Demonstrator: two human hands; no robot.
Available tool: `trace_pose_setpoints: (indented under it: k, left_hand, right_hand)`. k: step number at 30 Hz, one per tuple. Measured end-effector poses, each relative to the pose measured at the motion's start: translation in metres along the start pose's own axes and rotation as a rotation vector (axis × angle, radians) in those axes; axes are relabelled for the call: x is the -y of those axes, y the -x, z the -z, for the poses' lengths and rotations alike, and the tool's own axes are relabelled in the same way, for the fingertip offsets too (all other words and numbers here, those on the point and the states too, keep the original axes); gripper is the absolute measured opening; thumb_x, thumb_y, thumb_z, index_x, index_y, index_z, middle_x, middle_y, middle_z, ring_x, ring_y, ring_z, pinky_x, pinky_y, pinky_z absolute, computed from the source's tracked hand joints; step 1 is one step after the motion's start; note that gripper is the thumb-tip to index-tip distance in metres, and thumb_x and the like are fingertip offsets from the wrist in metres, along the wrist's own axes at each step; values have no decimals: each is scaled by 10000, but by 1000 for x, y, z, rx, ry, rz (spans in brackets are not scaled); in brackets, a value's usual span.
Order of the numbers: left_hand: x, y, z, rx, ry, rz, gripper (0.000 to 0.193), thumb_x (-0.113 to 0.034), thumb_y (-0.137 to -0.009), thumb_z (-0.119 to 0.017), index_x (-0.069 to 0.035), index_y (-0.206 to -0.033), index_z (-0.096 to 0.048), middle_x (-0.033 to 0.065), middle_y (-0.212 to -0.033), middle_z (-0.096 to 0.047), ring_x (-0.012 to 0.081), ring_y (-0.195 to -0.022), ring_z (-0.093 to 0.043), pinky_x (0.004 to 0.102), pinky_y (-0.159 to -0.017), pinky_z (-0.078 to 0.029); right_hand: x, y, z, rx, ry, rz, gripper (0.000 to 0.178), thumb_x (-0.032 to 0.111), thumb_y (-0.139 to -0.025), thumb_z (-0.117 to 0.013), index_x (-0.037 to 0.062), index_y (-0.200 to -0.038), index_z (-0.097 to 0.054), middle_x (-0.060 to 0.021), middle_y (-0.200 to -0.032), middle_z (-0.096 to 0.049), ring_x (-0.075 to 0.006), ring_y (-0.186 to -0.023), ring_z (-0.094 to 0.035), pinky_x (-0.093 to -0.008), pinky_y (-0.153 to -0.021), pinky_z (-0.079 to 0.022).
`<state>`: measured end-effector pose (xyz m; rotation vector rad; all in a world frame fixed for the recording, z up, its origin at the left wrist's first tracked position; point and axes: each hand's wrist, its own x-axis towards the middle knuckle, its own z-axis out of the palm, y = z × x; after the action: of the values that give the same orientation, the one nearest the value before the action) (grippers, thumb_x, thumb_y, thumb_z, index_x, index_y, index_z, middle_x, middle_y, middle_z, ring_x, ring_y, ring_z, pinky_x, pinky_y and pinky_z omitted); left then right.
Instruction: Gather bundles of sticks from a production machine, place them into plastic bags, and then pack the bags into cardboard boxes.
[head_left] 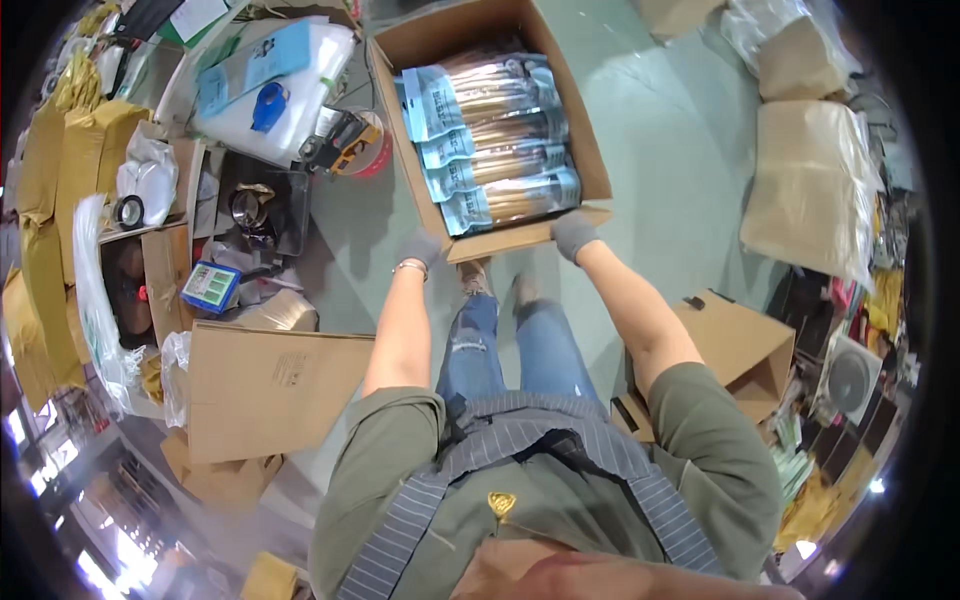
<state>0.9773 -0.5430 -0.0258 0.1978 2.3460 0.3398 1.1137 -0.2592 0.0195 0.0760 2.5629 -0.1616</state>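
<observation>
Carton (590, 160), open and loaded with blue-ended packets (505, 140), lay just beyond the shoes (475, 277). I found the left hand (419, 247) at its near left corner, the right hand (574, 237) at the near flap's (503, 240) right end; whether gloved fingers were spread or pressed together, I could not tell. I judged even force at both corners best for level handling.
</observation>
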Motion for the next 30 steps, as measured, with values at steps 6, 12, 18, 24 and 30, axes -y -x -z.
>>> trace_pose_setpoints:
  k: [6,12,18,24,30]
  left_hand:
    - [39,73,-44,69,-201,-97,424,-342,-818,-484,-25,-1049,-645,250,-1114,-601,410,-1028,-582,457,-868,-471]
    - [121,144,-111,95,-415,-380,418,-347,-860,-445,-31,-1031,-657,223,-1107,-613,397,-1017,-592,459,-852,-477]
    - [177,222,-117,-13,-375,-447,408,-317,-884,-409,-41,-1020,-677,233,-1080,-627,410,-1010,-597,481,-860,-470]
    - [268,294,-163,179,-344,-336,384,-289,-812,-511,-43,-1056,-675,212,-1118,-625,379,-1057,-596,453,-915,-452]
    - [346,407,-178,234,-154,-260,399,-257,-795,-485,-34,-1074,-664,209,-1137,-617,400,-1043,-590,447,-911,-453]
  right_hand:
    - [61,107,-84,84,-143,-188,184,120,-790,-541,83,-846,-713,-153,-926,-678,-320,-910,-647,-413,-758,-511]
    - [134,200,-169,39,-142,-298,190,108,-785,-533,92,-832,-717,-146,-881,-686,-318,-861,-662,-419,-750,-513]
    - [233,269,-229,1,-250,-366,168,67,-746,-559,88,-815,-711,-176,-887,-675,-335,-877,-651,-424,-775,-513]
    - [344,356,-280,162,-228,-378,212,59,-754,-553,116,-891,-705,-167,-971,-666,-318,-949,-636,-425,-787,-510]
    - [448,442,-390,-6,-362,-401,157,59,-730,-513,114,-761,-657,-175,-884,-646,-353,-861,-617,-438,-763,-489]
